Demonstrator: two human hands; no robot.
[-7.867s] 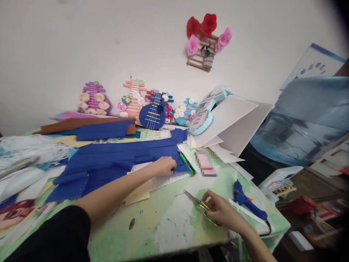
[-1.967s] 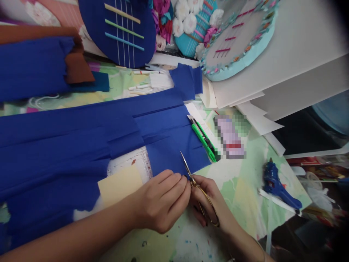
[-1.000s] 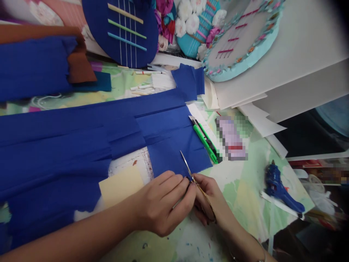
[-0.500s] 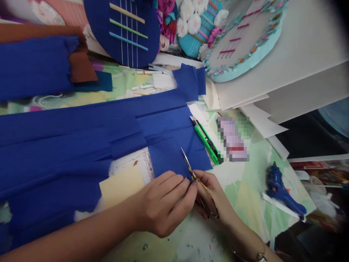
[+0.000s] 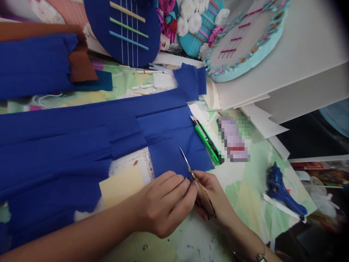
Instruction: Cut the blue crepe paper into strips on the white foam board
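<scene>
My right hand point(image 5: 211, 194) is closed round a pair of slim scissors point(image 5: 193, 175) with gold handles. Their pointed blades reach up and left over a blue crepe paper sheet point(image 5: 177, 156). Touching the scissors near the pivot, my left hand point(image 5: 166, 203) has its fingers curled and pinched together. Whatever lies between those fingertips is hidden, though the blue sheet's lower edge runs under them. Just beyond the blades, a green utility knife point(image 5: 206, 140) rests at the sheet's right edge with its blade out.
More blue crepe paper point(image 5: 54, 145) spreads left, beside a pale yellow card point(image 5: 122, 185). A blurred-out lilac object point(image 5: 233, 140) and a blue glue gun point(image 5: 283, 193) lie right. Decorated guitar-like shapes point(image 5: 122, 32) and large white boards point(image 5: 300, 54) stand behind.
The scissors have turned slightly in my right hand, their tip shifting a little left. My left hand stays in place.
</scene>
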